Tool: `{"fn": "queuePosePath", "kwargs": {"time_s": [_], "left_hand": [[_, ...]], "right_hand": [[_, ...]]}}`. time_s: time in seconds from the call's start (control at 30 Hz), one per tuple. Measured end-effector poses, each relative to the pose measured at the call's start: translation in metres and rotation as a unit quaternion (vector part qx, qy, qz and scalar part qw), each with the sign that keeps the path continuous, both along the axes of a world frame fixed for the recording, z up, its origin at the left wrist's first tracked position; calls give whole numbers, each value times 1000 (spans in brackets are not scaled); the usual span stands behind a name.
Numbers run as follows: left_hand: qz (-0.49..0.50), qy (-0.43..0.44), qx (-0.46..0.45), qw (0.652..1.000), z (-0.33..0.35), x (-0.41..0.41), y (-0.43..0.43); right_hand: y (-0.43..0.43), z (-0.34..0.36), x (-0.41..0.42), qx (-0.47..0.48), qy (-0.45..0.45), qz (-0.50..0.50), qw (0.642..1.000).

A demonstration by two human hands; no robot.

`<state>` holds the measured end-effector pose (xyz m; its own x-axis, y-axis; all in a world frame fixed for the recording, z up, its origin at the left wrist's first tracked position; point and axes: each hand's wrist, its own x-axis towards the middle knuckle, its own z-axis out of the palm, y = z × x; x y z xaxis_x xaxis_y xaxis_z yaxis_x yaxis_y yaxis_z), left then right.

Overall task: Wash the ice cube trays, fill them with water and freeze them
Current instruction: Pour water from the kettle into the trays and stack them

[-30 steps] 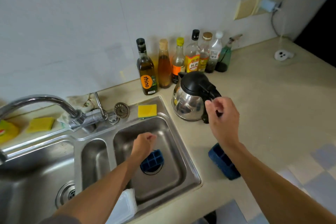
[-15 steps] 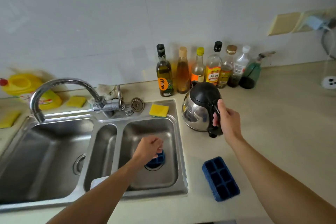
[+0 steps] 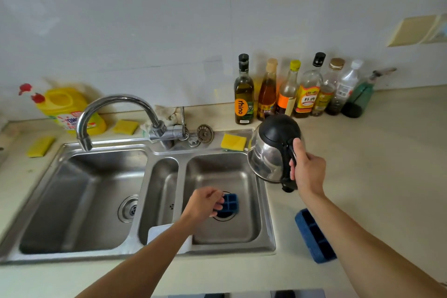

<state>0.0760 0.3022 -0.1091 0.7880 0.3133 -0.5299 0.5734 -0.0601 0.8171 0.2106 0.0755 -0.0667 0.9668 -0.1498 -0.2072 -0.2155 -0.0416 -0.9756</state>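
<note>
Surface: beige tabletop (image 3: 362,164), with a stainless three-basin sink (image 3: 167,150) set into it; white tiled wall (image 3: 169,19) behind the sink.

At the sink's back rim: curved chrome faucet (image 3: 116,101), loose strainer plug (image 3: 205,133), yellow sponge (image 3: 233,141).

Behind the sink's left basin: yellow detergent jug (image 3: 67,106) against the wall, with two more yellow pads (image 3: 125,126) near it.

Behind the sink's right basin: row of bottles (image 3: 290,89) along the wall.

In the sink's right basin, over the drain: blue ice cube tray (image 3: 231,203), gripped at its left end by the left hand (image 3: 204,204), fingers curled over it. Resting on the drain or held above it: cannot tell.

At the sink's right rear corner: steel kettle (image 3: 271,150) with a black lid, tilted, its black handle gripped by the right hand (image 3: 308,172), fingers wrapped round the handle. Raised or resting: not clear.

Right of the sink, on the tabletop: second ice cube tray (image 3: 312,237), blue, cells up.

Hidden or cut off: near end of the second ice cube tray covered by the right forearm; most of the gripped tray under the left hand; white object (image 3: 157,231) at the sink's front rim half covered by the left forearm, kind not readable; beige wall plates (image 3: 411,30) far right of the sink, cut by the frame edge.
</note>
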Motion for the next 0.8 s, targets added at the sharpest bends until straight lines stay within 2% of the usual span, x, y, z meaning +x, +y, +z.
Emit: {"fn": "queuePosePath", "kwargs": {"time_s": [0.2,0.43,0.63,0.8], "left_hand": [[10,-35,2,999,-16,-7,29],[52,-80,-103,990,-15,-25,39],[60,-104,-123,985,-14,-48,20],[69,-83,-175,979,-14,-69,-7]], "right_hand": [[31,8,-58,-17,8,29,999],[48,22,-118,-48,21,58,997],[34,39,-143,-88,16,94,992],[15,50,-156,-119,0,117,986]]}}
